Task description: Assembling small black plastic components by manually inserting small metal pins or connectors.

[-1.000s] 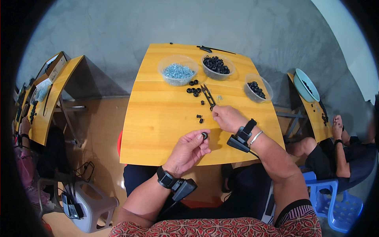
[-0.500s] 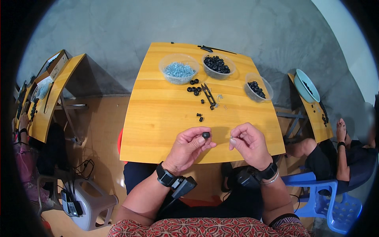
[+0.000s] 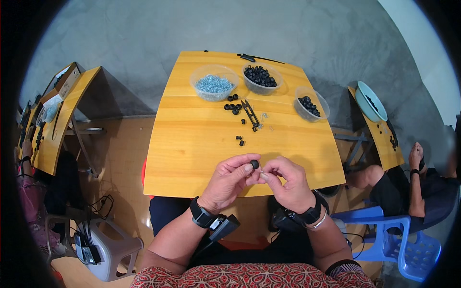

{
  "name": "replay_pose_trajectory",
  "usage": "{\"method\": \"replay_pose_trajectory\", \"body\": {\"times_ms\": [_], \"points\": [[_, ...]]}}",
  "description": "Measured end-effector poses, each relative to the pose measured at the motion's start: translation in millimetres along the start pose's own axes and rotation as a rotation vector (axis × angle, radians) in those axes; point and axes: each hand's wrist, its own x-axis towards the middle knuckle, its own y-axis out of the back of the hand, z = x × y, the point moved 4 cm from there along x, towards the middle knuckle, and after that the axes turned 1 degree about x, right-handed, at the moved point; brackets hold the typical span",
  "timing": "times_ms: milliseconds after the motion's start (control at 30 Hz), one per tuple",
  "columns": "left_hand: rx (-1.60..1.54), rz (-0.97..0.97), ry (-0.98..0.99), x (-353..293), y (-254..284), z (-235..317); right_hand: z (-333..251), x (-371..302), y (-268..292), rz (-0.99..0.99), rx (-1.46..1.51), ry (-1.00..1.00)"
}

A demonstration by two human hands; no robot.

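Note:
Over the near edge of the yellow wooden table (image 3: 192,149), my left hand (image 3: 229,180) pinches a small round black part (image 3: 254,164) between thumb and fingers. My right hand (image 3: 287,181) is close beside it, thumb and forefinger pressed together on something tiny, too small to name. Its fingertips are right next to the black part; I cannot tell whether they touch it. Farther up the table lie black thread snips (image 3: 250,113), a cluster of loose round black parts (image 3: 234,106) and a few small black pieces (image 3: 240,140).
Along the back stand a clear bowl of pale blue bits (image 3: 213,84) and a clear bowl of black parts (image 3: 260,79). Another clear bowl (image 3: 317,115) sits at right. A black-handled tool (image 3: 248,57) lies at the far edge. People sit at tables on both sides; a blue chair (image 3: 398,240) stands at right.
My right hand has moved left, bringing its pinched fingertips up to the black part. The left hand stays nearly in place, still holding it. The view has shifted slightly.

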Motion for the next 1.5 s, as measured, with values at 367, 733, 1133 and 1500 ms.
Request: {"method": "replay_pose_trajectory", "body": {"times_ms": [367, 733, 1133, 1500], "points": [[0.037, 0.033, 0.057, 4, 3, -11, 7, 11, 6, 0.035, -0.35, 0.213], [-0.123, 0.055, 0.127, 3, 3, -12, 23, -4, 20, 0.025, 0.166, -0.124], [-0.108, 0.009, 0.164, 3, 2, -18, -5, 4, 20, -0.01, -0.209, 0.087], [-0.015, -0.004, 0.171, 1, 2, -20, -6, 2, 14, -0.101, -0.351, 0.244]]}}
